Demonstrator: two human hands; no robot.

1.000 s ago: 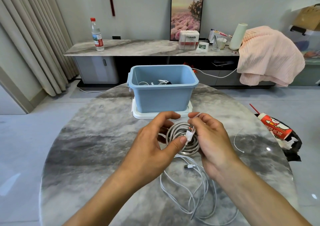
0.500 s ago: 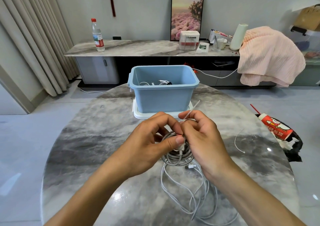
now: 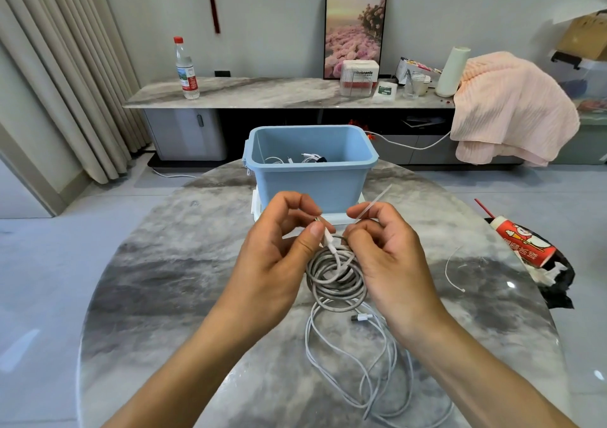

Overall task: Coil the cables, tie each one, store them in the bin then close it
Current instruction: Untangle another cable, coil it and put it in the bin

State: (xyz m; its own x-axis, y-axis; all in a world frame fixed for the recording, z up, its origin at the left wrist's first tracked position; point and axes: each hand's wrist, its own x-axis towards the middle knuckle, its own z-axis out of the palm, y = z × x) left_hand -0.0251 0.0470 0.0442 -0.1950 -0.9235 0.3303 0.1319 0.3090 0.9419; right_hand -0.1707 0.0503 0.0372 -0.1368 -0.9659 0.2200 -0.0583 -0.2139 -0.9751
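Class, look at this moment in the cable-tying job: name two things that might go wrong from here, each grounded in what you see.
1. The coiled cable is held only at its top by the left hand; its loops may spring loose before the zip tie in the right hand goes around them.
2. The loose cable lies tangled directly beneath, so the tie could catch a stray strand.

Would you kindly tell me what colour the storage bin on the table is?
The storage bin is light blue, shown clearly in the head view.

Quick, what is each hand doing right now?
Left hand: pinching the coiled cable at its plug end.
Right hand: gripping a cable tie.
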